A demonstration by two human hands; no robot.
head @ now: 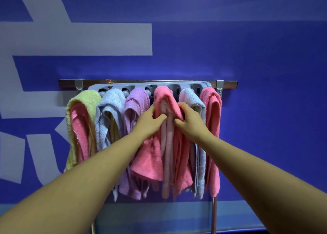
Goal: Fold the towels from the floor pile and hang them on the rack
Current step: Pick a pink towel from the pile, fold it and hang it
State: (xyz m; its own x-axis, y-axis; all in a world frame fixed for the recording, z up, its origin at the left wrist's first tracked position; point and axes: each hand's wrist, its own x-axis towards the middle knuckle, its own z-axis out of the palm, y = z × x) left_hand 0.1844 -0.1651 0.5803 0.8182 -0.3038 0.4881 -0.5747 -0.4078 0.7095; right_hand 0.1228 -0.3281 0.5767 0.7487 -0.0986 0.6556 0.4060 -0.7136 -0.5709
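A grey plastic rack hangs from a metal rail on the blue wall. Several folded towels are draped over its arms: yellow with pink inside, pale blue, purple, pink, a second pale blue and another pink at the right end. My left hand grips the left side of the middle pink towel. Gripping that towel's right fold is my right hand. A paler pink layer shows between my hands. The floor pile is out of view.
The blue wall carries large pale grey markings on the left. A reddish vertical pole stands below the rack's right end. A lighter blue band runs along the wall's base.
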